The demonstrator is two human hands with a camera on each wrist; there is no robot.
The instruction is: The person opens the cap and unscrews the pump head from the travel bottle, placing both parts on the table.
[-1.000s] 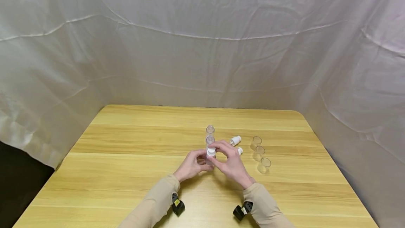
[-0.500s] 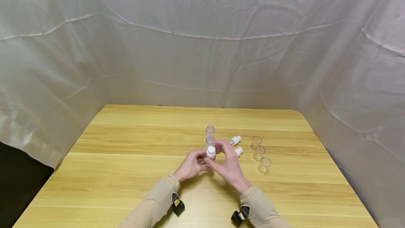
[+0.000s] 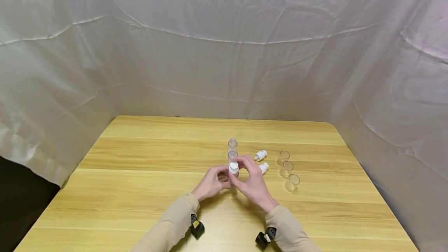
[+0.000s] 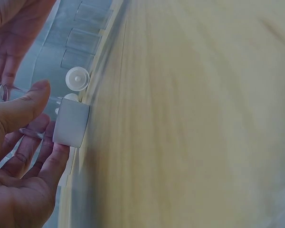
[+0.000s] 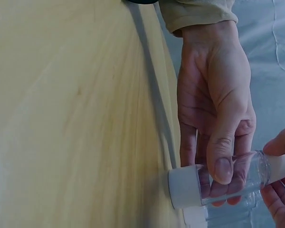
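In the head view, my left hand [image 3: 211,182] holds a clear bottle upright near the middle of the table. The clear bottle [image 5: 249,186] has a white base [image 4: 71,123], and the left thumb and fingers lie round its body. A white pump top [image 3: 233,166] sits on the bottle's neck. My right hand [image 3: 254,185] pinches this top between thumb and fingers from the right. Directly behind stand two more clear bottles [image 3: 232,154], partly hidden by the hand and the front bottle.
Two loose white pump tops [image 3: 260,155] lie on the table right of the bottles. Farther right, three clear caps [image 3: 292,182] stand in a row on the wooden table [image 3: 147,154]. Pale curtains [image 3: 224,69] hang behind and at the sides.
My right hand has loosened from the pump top, turned slightly with its wrist moving left, and pinched it again. The left hand and the bottle have stayed in place.
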